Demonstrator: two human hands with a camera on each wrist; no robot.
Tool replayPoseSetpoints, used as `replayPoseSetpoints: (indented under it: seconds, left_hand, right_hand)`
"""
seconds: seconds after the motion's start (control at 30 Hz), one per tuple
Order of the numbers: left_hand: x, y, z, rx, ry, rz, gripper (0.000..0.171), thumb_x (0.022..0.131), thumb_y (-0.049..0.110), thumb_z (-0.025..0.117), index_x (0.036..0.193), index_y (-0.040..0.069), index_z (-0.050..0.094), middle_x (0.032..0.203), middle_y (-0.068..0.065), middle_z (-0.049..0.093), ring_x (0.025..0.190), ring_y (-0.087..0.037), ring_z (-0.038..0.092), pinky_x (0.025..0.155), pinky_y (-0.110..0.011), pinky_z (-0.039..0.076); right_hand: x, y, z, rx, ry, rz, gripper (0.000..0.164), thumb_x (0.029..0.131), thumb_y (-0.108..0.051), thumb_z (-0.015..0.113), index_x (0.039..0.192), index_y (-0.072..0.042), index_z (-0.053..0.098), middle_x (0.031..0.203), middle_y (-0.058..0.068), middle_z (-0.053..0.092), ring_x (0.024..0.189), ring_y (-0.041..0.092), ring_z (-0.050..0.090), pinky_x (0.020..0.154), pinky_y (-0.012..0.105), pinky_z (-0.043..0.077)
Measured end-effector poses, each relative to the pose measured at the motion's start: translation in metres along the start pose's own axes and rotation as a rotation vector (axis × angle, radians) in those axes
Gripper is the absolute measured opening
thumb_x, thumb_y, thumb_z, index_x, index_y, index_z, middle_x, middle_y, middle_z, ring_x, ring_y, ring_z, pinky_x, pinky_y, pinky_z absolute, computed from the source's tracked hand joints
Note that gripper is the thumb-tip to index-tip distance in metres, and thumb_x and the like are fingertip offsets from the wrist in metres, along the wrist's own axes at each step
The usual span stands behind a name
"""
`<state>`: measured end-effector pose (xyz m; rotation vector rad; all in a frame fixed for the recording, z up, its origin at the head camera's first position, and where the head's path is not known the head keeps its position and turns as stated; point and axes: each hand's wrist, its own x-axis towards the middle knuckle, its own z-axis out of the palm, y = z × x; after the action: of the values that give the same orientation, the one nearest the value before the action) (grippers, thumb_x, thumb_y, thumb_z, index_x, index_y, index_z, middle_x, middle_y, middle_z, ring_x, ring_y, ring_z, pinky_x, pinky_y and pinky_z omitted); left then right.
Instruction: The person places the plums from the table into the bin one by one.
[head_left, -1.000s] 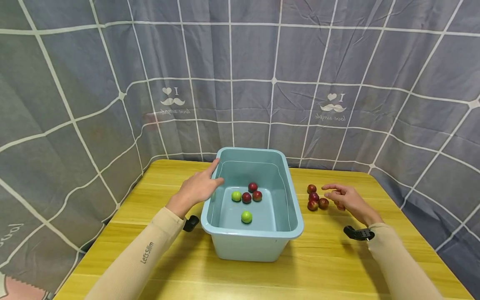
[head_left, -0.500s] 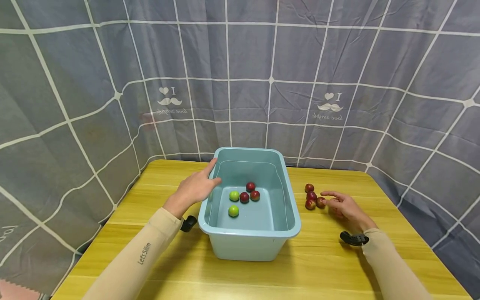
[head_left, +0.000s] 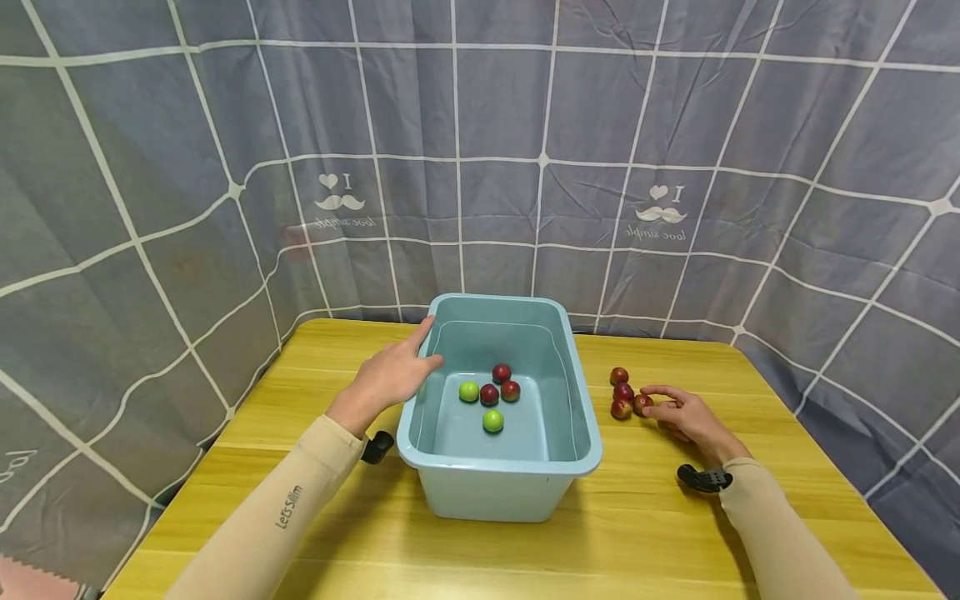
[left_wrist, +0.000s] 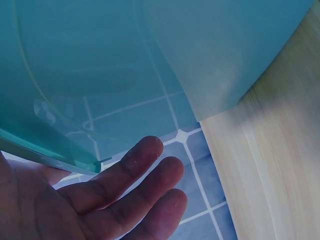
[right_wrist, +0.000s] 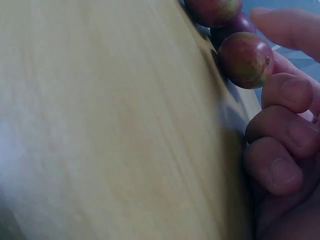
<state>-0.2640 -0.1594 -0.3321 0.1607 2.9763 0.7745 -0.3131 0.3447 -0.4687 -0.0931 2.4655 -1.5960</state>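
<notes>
My left hand (head_left: 386,379) rests on the left rim of a light blue plastic basin (head_left: 498,465), index finger and thumb over the edge. In the left wrist view, its other fingers (left_wrist: 160,172) extend loosely outside the basin. My right hand (head_left: 693,425) is at the right of a cluster of dark red plums on the table, thumb and index finger around the nearest plum (head_left: 642,404). In the right wrist view, one digit stays apart from that plum (right_wrist: 245,60) and the other fingers (right_wrist: 282,130) are curled. No firm pinch shows.
Inside the basin lie a green round fruit (head_left: 468,391), another green fruit (head_left: 492,421) nearer the front, and dark red plums (head_left: 489,394). The wooden table (head_left: 337,533) ends at a grey curtain (head_left: 495,208) with white grid lines.
My right hand has moved left to the nearest plum on the table. The front green fruit rolled left, then back right in the basin. The left hand stays on the rim.
</notes>
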Motion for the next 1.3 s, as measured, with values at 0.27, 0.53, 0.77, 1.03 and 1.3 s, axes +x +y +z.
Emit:
replayPoseSetpoints:
  seconds: [0.27,0.53,0.77,1.03,1.3]
  left_hand:
    - [-0.001,0.0,0.0,-0.004,-0.001,0.003,0.076,0.099,0.051,0.043,0.164,0.033,0.008,0.15,-0.016,0.051,0.11,-0.033,0.063,0.07,-0.042,0.049]
    - [-0.002,0.0,0.001,0.001,0.003,0.009,0.075,0.099,0.05,0.042,0.164,0.032,0.009,0.148,-0.017,0.053,0.108,-0.032,0.063,0.069,-0.041,0.048]
    - [-0.002,0.001,0.001,-0.006,-0.004,0.008,0.075,0.099,0.051,0.041,0.164,0.032,0.008,0.151,-0.016,0.05,0.114,-0.034,0.063,0.072,-0.043,0.049]
    - [-0.003,0.003,-0.001,-0.008,-0.003,0.006,0.076,0.099,0.05,0.043,0.164,0.032,0.008,0.151,-0.015,0.051,0.112,-0.033,0.063,0.07,-0.042,0.049]
    - [-0.003,0.003,-0.002,-0.003,-0.007,0.002,0.076,0.098,0.05,0.043,0.164,0.033,0.008,0.152,-0.015,0.05,0.112,-0.033,0.063,0.07,-0.042,0.049]
  right_hand:
    - [0.0,0.0,0.004,-0.048,0.028,0.008,0.062,0.089,-0.024,0.077,0.141,-0.002,0.054,0.062,-0.007,0.043,0.048,0.008,0.035,0.047,0.025,0.031]
    - [0.001,0.004,0.004,-0.066,0.038,-0.003,0.061,0.09,-0.026,0.076,0.14,0.001,0.054,0.063,-0.007,0.044,0.048,0.007,0.035,0.047,0.025,0.032]
    - [-0.004,0.003,0.002,-0.051,0.037,0.026,0.061,0.09,-0.028,0.075,0.14,0.0,0.054,0.061,-0.006,0.043,0.048,0.009,0.035,0.047,0.026,0.031]
    - [-0.007,-0.004,-0.005,-0.074,0.017,0.035,0.062,0.091,-0.031,0.075,0.14,0.001,0.054,0.059,-0.008,0.04,0.047,0.009,0.034,0.047,0.025,0.032]
    - [-0.011,-0.008,-0.009,-0.104,-0.002,-0.011,0.058,0.093,-0.03,0.072,0.138,0.004,0.055,0.063,-0.007,0.042,0.05,0.008,0.036,0.047,0.025,0.033]
